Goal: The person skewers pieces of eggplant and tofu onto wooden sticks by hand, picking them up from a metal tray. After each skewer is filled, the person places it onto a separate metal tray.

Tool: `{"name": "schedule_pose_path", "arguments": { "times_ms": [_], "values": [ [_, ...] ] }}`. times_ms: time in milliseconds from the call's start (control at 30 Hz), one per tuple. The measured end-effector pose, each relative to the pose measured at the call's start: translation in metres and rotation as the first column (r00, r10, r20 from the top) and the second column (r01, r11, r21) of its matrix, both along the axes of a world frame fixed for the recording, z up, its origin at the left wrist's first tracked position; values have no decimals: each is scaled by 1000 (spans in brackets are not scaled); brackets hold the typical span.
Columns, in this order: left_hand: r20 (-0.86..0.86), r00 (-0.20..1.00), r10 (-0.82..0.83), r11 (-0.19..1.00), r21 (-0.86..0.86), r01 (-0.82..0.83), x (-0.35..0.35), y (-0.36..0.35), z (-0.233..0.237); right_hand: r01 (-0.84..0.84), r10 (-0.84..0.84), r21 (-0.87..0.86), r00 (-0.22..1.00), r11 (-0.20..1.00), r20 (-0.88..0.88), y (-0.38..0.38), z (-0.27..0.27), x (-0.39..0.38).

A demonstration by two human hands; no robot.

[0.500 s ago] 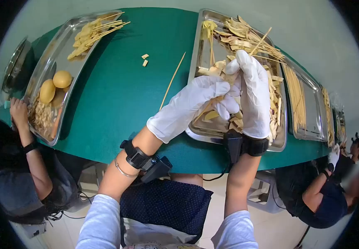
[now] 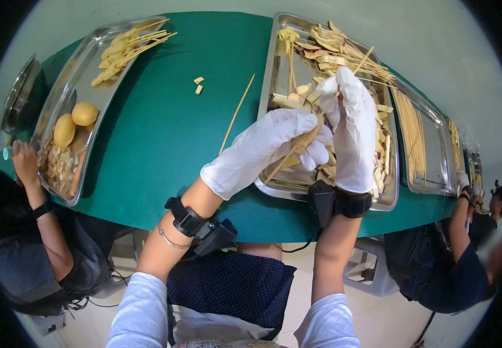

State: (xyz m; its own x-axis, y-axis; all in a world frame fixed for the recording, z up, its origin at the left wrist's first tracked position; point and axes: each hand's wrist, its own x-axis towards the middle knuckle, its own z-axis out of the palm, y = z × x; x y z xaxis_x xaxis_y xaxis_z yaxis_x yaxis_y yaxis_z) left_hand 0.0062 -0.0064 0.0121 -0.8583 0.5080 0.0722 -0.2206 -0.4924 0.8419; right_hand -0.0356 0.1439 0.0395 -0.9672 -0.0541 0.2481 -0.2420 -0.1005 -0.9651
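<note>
My left hand [image 2: 268, 142], in a white glove, is closed around a wooden skewer [image 2: 280, 165] that bears a brownish food piece [image 2: 307, 139]. The skewer's bare end slants down and left out of my fingers. Close by on the right, my right hand [image 2: 352, 133], also gloved, has its fingers bent together near the upper end of that piece. Whatever lies between those fingertips is hidden. Both hands are over a metal tray [image 2: 266, 110] of pale cut food pieces [image 2: 381, 168] and loaded skewers [image 2: 343, 49].
A loose skewer [image 2: 237, 113] and two small pale chunks [image 2: 198, 85] lie on the green table [image 2: 164, 133]. On the left, another tray [image 2: 103, 110] holds potato-like items [image 2: 74, 124], peelings and skewers. Bare skewers [image 2: 411, 136] fill a right-hand tray. People sit on both sides.
My right fingers have drawn slightly apart from my left hand, so more of the brownish piece shows. The person at the right has moved an arm toward the table edge.
</note>
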Motion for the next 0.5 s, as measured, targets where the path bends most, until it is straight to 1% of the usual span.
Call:
{"name": "schedule_pose_path", "arguments": {
  "times_ms": [33, 67, 133, 267, 333, 433, 500],
  "values": [
    [9, 1000, -16, 1000, -13, 16, 0, -1, -1, -36, 36, -10, 998, 999, 46, 1, 0, 0],
    [16, 999, -32, 999, -27, 33, 0, -1, -2, -42, 42, -1, 998, 999, 57, 1, 0, 0],
    [34, 999, -22, 1000, -1, 22, 0, 0, -3, -53, 51, 18, 996, 998, 71, 0, 1, -1],
    [89, 996, 3, 998, 55, -8, 2, 0, -2, -84, 80, 52, 994, 995, 76, -1, 3, 1],
    [89, 996, -9, 996, 88, 1, 1, -1, -3, -98, 92, 87, 993, 991, 71, 0, 5, 2],
    [81, 997, -12, 991, 137, 1, -4, -1, -13, -66, 61, 101, 997, 993, 54, -4, 6, 5],
    [80, 997, -1, 988, 152, -11, -5, 0, -15, -102, 91, 93, 989, 990, 117, -2, 8, 7]
  ]
}}
